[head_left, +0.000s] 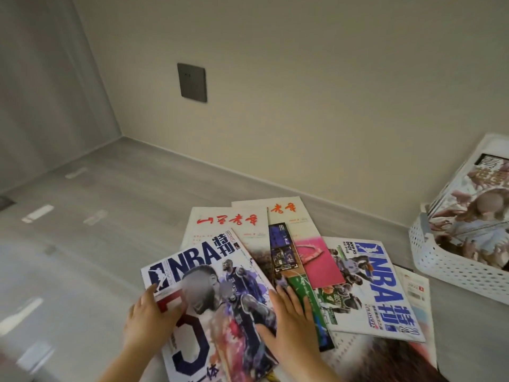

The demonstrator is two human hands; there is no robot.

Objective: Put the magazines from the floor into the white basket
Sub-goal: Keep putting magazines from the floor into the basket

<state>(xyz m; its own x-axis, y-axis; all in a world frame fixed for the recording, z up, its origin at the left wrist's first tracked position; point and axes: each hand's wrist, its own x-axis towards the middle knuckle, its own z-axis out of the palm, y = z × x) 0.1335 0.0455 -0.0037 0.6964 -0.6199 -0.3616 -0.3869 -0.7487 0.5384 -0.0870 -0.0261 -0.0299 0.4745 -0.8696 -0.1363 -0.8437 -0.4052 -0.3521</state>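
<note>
Several magazines lie fanned out on the grey floor. The nearest is an NBA magazine [209,296] with a basketball player on its cover. My left hand [150,318] grips its left edge and my right hand [289,323] holds its right edge, thumb on the cover. Behind it lie two white magazines with red lettering [220,224], a pink-covered one [314,257] and a second NBA magazine [380,288] to the right. The white basket [451,268] stands at the far right with one magazine [473,216] leaning inside it.
A beige wall with a dark socket plate [192,82] rises behind the pile. A grey cabinet side [41,78] closes the left. Open grey floor [96,216] stretches to the left of the magazines. More paper [416,293] lies under the pile near the basket.
</note>
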